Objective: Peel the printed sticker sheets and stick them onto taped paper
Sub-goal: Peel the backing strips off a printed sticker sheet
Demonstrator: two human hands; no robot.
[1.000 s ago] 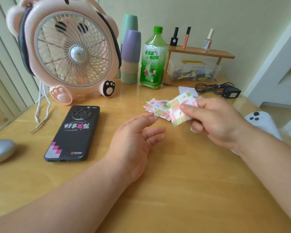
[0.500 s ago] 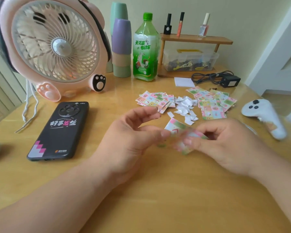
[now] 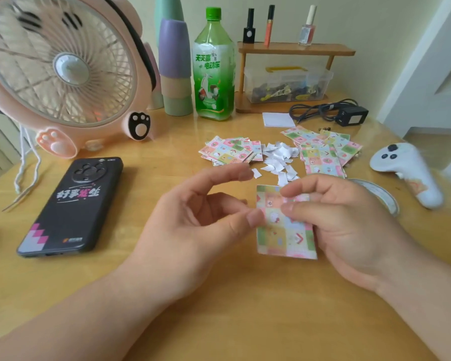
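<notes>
**Head camera: two hands meet on one sticker sheet above a wooden table**

Two bare forearms reach in from the bottom edge over the table (image 3: 235,316). Between the hands sits a small sticker sheet (image 3: 284,235), printed in pastel squares and standing nearly upright on its short edge. The right hand (image 3: 354,230) pinches the sheet's upper right part between thumb and forefinger, with the sheet lying against its palm side. The left hand (image 3: 193,230) sits just left of the sheet with its thumb tip on the sheet's left edge and its forefinger lifted clear. Whether its other fingers grip from behind cannot be told.

Beyond the hands lie torn white paper scraps (image 3: 279,157), flanked by a left pile of sheets (image 3: 229,149) and a right pile of sheets (image 3: 323,149). A black phone (image 3: 73,204) lies to the left. Farthest back stand a pink fan (image 3: 63,71) and a green bottle (image 3: 213,74).
</notes>
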